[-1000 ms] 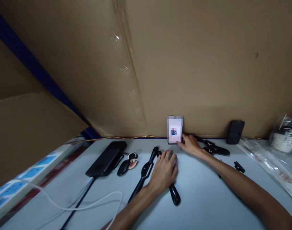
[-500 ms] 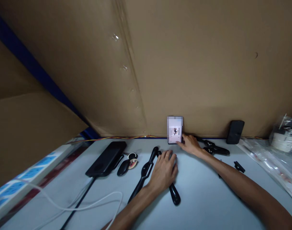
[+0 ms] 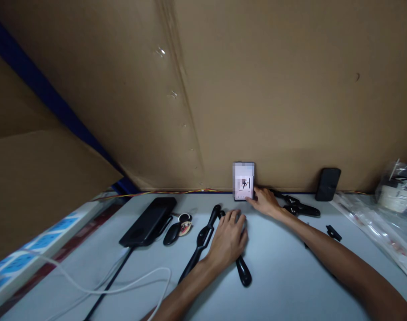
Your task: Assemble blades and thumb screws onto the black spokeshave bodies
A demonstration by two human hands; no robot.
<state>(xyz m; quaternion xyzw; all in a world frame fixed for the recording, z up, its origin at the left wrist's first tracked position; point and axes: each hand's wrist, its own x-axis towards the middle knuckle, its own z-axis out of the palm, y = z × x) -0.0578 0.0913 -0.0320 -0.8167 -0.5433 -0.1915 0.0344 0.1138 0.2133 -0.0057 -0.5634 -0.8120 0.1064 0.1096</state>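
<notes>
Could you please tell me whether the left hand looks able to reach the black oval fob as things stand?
Probably yes: a long black tool lies between the left hand and the black oval fob, but it looks low enough to pass over, and nothing covers the fob.

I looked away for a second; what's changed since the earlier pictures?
The lit phone switched from a bluish picture to a dark one. Nothing visibly moved or was let go: the right hand stays at it, the left hand over the black tool.
</notes>
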